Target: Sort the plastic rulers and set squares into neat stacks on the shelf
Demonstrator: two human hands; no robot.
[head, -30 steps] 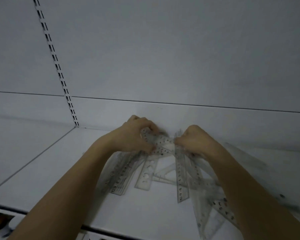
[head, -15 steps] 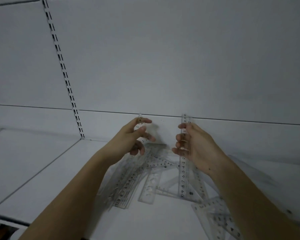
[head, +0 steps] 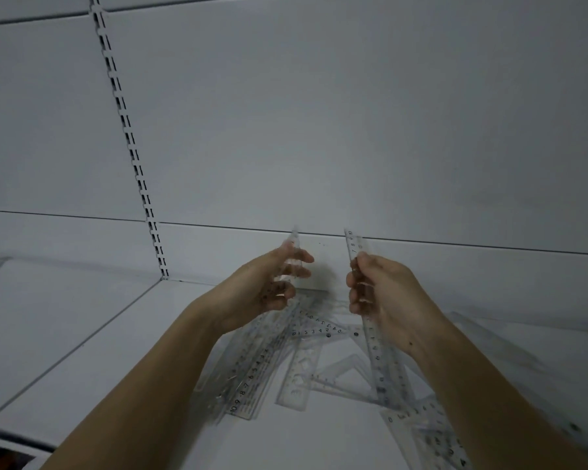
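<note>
Two bare hands are reaching out over a white shelf (head: 92, 371). Both hands are lifted up above it.

The left hand (head: 265, 290) is holding a see-through ruler (head: 291, 262). Its fingers are curling around the ruler, and the thumb is lying on top. This ruler is standing nearly upright, and its tip is poking up above the fingers. It is blurry, so the numbers on it are too hard to read.

The right hand (head: 384, 293) is holding a long ruler (head: 370, 337). The fingers are wrapping around the ruler near its top. The ruler is standing almost straight up and leaning a little to the left at the top. Its top end is showing the numbers 7, 8, 9 and 10. Its lower end is hanging down over the pile, and it is hard to tell if it is touching anything.

Under the hands, a messy pile of rulers and set squares (head: 306, 361) is lying flat on the shelf. They are all see-through plastic and are crossing over each other in many directions. Some more rulers (head: 428, 432) are lying near the right arm, close to the front edge. One ruler with shapes cut in it (head: 299, 374) is lying in the middle of the pile.

Behind the shelf, a white back wall (head: 319, 113) is standing up. A metal strip with slots (head: 129, 144) is running up the wall on the left.
</note>
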